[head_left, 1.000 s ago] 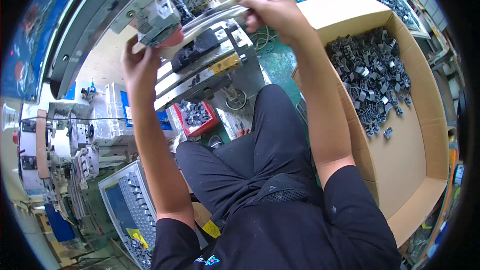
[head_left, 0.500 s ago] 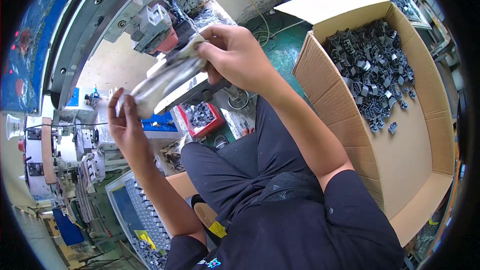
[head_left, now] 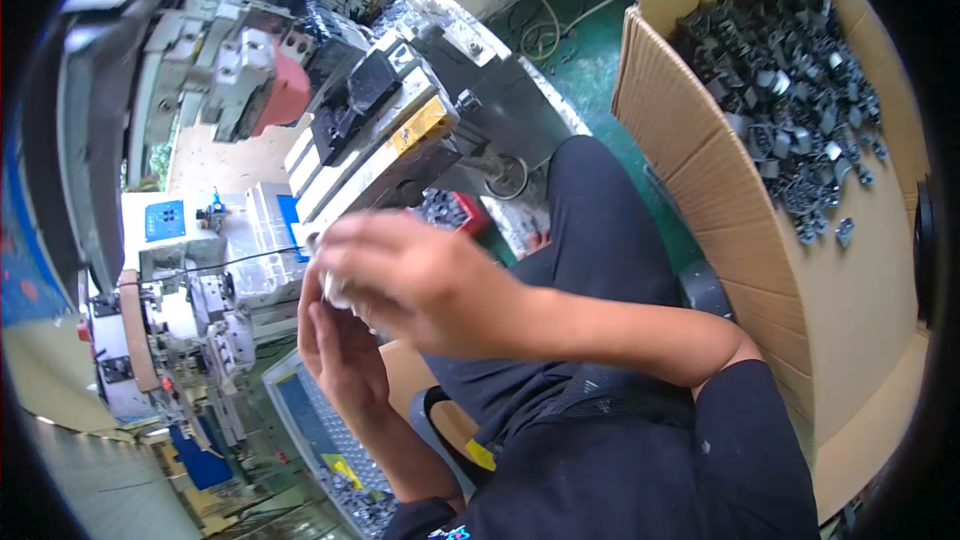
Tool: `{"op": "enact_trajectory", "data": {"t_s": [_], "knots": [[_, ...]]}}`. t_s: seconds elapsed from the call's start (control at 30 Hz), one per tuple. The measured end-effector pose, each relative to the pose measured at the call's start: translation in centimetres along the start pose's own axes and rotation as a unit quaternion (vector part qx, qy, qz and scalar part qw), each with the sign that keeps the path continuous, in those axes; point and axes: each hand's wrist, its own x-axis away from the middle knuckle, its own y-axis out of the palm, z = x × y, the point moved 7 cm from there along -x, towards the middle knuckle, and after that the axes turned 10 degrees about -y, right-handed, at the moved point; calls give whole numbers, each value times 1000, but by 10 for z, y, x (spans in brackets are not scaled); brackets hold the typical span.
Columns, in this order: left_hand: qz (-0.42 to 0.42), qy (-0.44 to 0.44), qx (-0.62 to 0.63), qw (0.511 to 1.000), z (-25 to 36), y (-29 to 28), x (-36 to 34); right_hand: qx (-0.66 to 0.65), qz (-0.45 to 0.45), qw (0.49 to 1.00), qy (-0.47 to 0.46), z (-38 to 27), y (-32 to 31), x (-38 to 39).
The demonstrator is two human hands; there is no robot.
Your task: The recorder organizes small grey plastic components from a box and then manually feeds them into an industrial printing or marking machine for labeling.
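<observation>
My right hand (head_left: 425,275), smeared by motion, is closed round a crumpled whitish cloth (head_left: 338,292). Only a small part of the cloth shows between my hands, so its exact kind cannot be made out. My left hand (head_left: 345,355) is cupped upright against the cloth's near left side, with its thumb bent toward it. Some of the left fingertips are hidden behind the right hand. Both hands are above my lap, just below the machine's metal bed (head_left: 355,175).
A machine head with a pink-red block (head_left: 283,90) overhangs the bed. On the right stands an open cardboard box (head_left: 710,170) holding many dark metal clips (head_left: 790,110). A red bin (head_left: 470,212) of parts sits beyond my hands; a parts-filled tray (head_left: 315,420) lies lower left.
The cloth was stretched between my hands near the machine. My hands have come together and down toward my lap, bunching it. The view has shifted as well.
</observation>
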Motion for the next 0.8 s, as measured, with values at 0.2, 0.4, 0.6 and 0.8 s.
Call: {"op": "enact_trajectory", "data": {"t_s": [0.2, 0.4, 0.6, 0.8], "knots": [[-13, 4, 149, 989, 17, -18, 19, -23, -4, 999, -46, -2, 19, 13], [-114, 59, 65, 990, 34, -7, 13, 36, 177, 983, -17, 40, -64, -39], [-96, 28, 81, 992, 17, 1, 8, 167, -182, 948, 200, 94, -74, -125], [-108, 39, 76, 990, 21, -1, 23, 196, 38, 969, 148, 101, -46, -118]]}}
